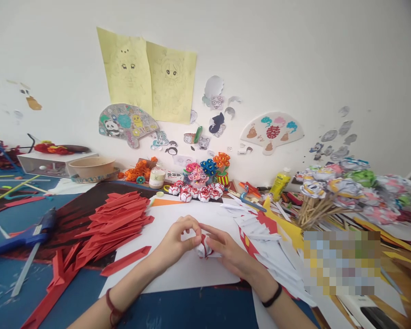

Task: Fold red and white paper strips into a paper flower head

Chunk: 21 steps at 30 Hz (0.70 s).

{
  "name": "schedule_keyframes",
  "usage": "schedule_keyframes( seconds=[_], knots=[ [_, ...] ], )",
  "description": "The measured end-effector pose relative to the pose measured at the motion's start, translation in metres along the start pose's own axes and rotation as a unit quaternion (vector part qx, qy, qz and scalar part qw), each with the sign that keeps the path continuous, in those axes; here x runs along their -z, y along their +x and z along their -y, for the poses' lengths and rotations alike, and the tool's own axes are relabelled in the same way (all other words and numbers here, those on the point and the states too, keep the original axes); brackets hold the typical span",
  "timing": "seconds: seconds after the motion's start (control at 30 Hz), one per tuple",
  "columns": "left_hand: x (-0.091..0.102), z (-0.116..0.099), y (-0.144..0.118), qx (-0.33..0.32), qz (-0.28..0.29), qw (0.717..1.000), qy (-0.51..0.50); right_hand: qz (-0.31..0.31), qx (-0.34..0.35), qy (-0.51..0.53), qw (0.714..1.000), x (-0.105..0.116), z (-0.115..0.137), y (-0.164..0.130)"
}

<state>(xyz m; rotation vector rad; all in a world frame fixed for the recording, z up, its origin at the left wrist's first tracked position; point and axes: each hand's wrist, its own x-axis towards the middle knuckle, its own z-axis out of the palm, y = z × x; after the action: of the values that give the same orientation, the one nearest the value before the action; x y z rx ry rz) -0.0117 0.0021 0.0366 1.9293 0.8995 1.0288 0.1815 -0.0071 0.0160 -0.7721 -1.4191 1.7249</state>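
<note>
A small red-and-white folded paper flower is between my hands, above a white sheet of paper. My left hand, with a dark red cord on its wrist, is closed in a pinch, thumb and index fingertips at the flower's top. From the other side my right hand, a black band on its wrist, has its fingers closed around the flower. The fingers partly cover it. Left of the sheet lies a heap of folded red paper strips. Folded white strips are piled to the right.
Several finished red-and-white paper flowers stand behind the sheet. A blue glue gun lies far left. Paper flowers on sticks bunch at the right, near a yellow bottle. A beige bowl sits at the back left.
</note>
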Motion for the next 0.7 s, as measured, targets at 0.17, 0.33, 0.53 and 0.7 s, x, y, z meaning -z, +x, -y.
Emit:
schedule_keyframes(
  seconds=[0.17, 0.33, 0.53, 0.7],
  knots=[
    [0.0055, -0.0003, 0.0002, -0.016, -0.011, 0.998, 0.053, -0.026, -0.016, 0.039, 0.999, 0.0027, 0.0003, 0.0006],
    [0.0084, -0.0009, 0.0005, -0.032, 0.004, 0.997, 0.068, -0.028, 0.011, 0.051, 0.998, 0.0028, 0.0006, 0.0028],
    [0.0037, -0.0032, -0.0017, -0.027, 0.000, 0.997, 0.066, -0.004, 0.010, 0.055, 0.998, 0.0033, -0.0016, 0.0040],
    [-0.0011, -0.0047, -0.0037, -0.020, -0.010, 0.999, 0.038, 0.007, -0.023, 0.046, 0.999, 0.0078, -0.0027, 0.0023]
  ],
)
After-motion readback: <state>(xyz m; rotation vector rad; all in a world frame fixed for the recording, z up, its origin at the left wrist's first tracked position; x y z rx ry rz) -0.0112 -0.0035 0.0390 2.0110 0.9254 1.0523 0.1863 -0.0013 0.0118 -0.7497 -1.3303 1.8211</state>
